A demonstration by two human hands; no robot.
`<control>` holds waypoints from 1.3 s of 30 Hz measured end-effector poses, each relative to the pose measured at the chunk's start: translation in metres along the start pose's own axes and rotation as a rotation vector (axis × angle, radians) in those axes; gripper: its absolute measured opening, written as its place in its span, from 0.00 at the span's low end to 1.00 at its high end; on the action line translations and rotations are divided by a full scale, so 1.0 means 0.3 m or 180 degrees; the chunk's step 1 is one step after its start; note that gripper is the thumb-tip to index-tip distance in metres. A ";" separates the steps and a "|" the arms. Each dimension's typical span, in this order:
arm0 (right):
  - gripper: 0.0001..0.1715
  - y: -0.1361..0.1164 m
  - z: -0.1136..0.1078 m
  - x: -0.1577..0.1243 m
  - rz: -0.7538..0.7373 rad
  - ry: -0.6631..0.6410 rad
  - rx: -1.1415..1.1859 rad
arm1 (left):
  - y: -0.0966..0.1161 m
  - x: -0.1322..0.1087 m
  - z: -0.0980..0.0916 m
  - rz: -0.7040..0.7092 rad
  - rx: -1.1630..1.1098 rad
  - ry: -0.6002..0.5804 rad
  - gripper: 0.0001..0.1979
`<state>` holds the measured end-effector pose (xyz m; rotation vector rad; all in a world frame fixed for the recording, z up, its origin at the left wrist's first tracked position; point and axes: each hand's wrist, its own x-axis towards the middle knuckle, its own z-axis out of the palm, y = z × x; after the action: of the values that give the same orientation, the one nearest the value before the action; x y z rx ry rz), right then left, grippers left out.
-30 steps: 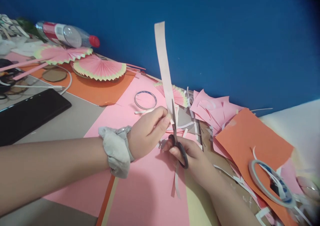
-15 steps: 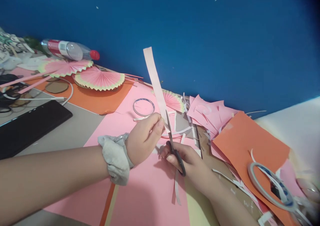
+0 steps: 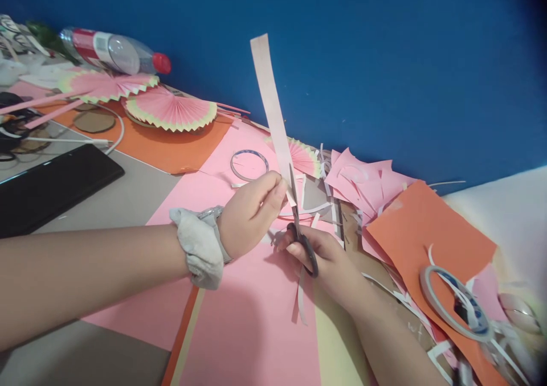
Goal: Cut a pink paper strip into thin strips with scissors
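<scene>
A long pale pink paper strip (image 3: 272,98) stands upright, its lower end pinched between the thumb and fingers of my left hand (image 3: 255,212). My right hand (image 3: 327,261) grips black-handled scissors (image 3: 308,256), with the blades pointing up along the strip's right edge near its bottom. A grey scrunchie and a watch circle my left wrist. Below both hands lie pink paper sheets (image 3: 256,329). A thin curled paper strip (image 3: 301,300) hangs or lies just under the scissors; which of the two I cannot tell.
Pleated pink paper fans (image 3: 171,110) and a plastic bottle (image 3: 115,50) lie at the back left, a black phone (image 3: 60,187) in front. A tape roll (image 3: 249,165) sits behind my left hand. Orange paper (image 3: 431,229) and another tape roll (image 3: 433,303) are right, beside a blue wall (image 3: 363,61).
The view has tipped down slightly, so most of the table appears higher. Both hands keep their hold on the strip and the scissors, with little change between them.
</scene>
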<state>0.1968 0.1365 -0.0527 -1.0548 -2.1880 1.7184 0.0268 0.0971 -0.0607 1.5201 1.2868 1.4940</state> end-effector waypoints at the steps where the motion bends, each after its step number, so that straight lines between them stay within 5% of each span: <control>1: 0.21 0.001 0.000 0.000 0.0001 0.0002 -0.0019 | 0.000 -0.001 0.000 0.0000 0.0001 -0.0011 0.14; 25: 0.20 -0.028 -0.006 -0.005 -0.0019 -0.0113 -0.0410 | 0.002 -0.001 -0.006 0.0265 0.0607 0.0039 0.13; 39: 0.28 -0.014 -0.022 -0.015 -0.0170 -0.0379 -0.0283 | 0.001 -0.003 -0.005 0.0223 0.0643 -0.0123 0.14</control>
<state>0.2018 0.1385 -0.0454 -0.9262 -2.3625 1.7170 0.0255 0.0959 -0.0604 1.7304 1.4097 1.4048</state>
